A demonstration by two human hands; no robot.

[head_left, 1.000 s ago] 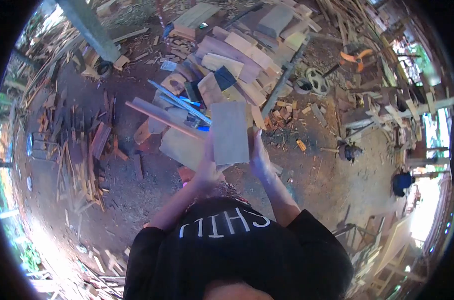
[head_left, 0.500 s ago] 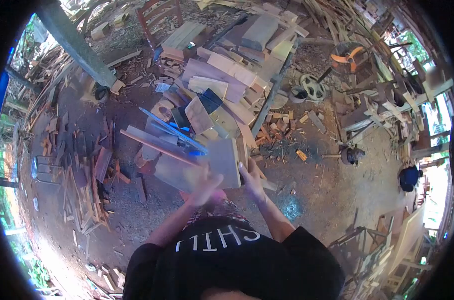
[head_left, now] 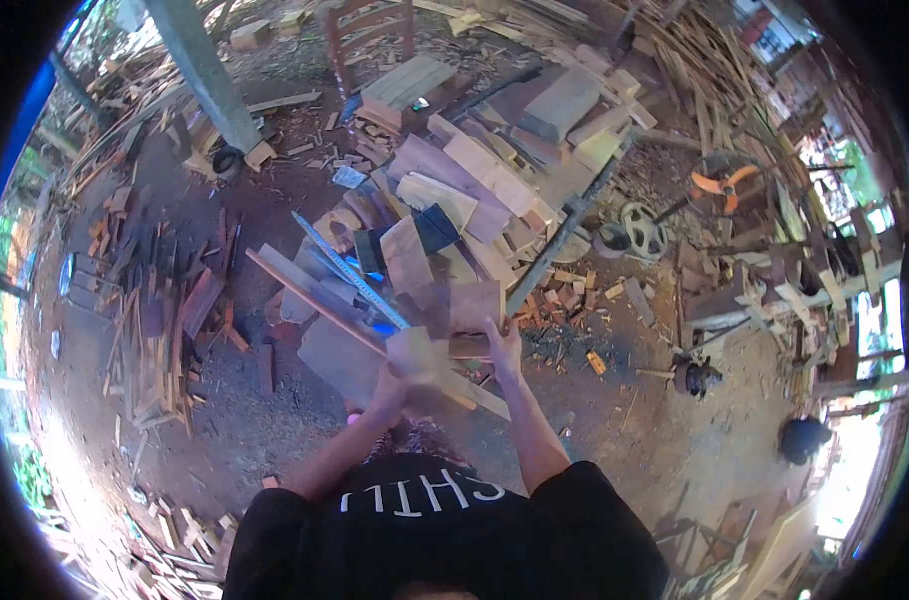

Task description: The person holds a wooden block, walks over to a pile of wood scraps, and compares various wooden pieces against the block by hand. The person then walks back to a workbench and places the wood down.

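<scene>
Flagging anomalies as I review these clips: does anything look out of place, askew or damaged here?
Mainly disorder: the boards lie heaped at clashing angles, not neatly stacked, and loose offcuts are strewn to the heap's right. The block in the left hand is too blurred to judge for damage.

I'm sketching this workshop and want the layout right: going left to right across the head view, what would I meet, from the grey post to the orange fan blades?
Grey post → left hand → right hand → small yellow object → spoked wheel → orange fan blades.
</scene>
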